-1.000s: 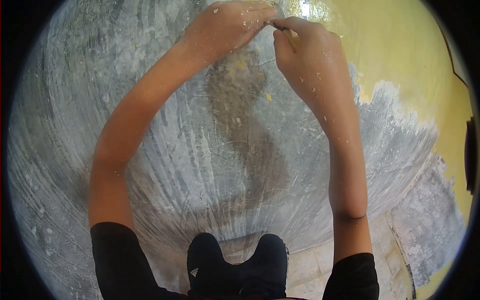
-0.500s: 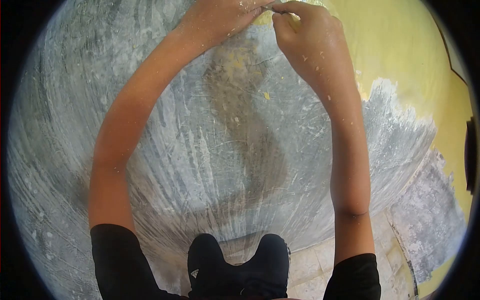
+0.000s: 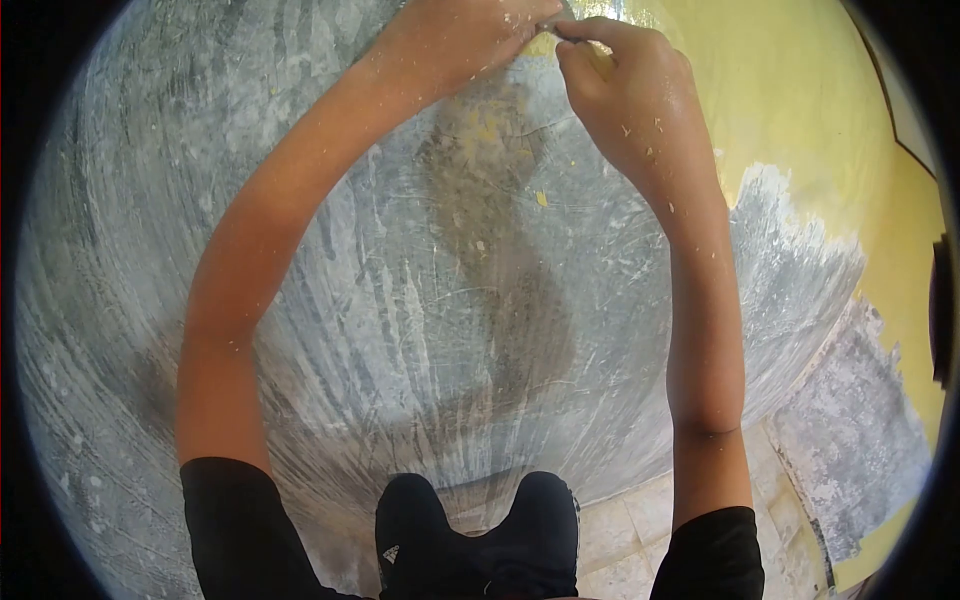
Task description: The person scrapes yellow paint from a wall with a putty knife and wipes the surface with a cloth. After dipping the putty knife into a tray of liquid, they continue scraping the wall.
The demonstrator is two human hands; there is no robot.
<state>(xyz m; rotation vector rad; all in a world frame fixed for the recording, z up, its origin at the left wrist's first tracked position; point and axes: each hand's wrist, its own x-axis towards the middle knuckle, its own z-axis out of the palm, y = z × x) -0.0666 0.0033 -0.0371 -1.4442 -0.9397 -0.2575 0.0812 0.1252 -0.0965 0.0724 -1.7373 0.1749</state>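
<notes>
At the top of the view, my right hand [image 3: 635, 85] pinches a thin, dark metal scraper blade [image 3: 563, 33] between thumb and fingers. My left hand [image 3: 480, 38] meets the blade's other end, its fingers closed there and partly cut off by the frame edge. The blade lies at the border of yellow paint [image 3: 780, 90] and the bare grey wall [image 3: 400, 230]. Small pale paint flakes stick to both hands and forearms. A yellow chip [image 3: 542, 199] clings to the grey surface below the hands.
Pale floor tiles [image 3: 620, 530] show at the lower right, beside another grey scraped patch [image 3: 855, 430] edged with yellow. My dark shoes or trouser legs [image 3: 480, 540] are at the bottom centre, close to the wall's foot. A dark object [image 3: 941, 310] juts in at the right edge.
Both hands and the blade have shifted slightly right and down in the view. The grip on the blade looks the same.
</notes>
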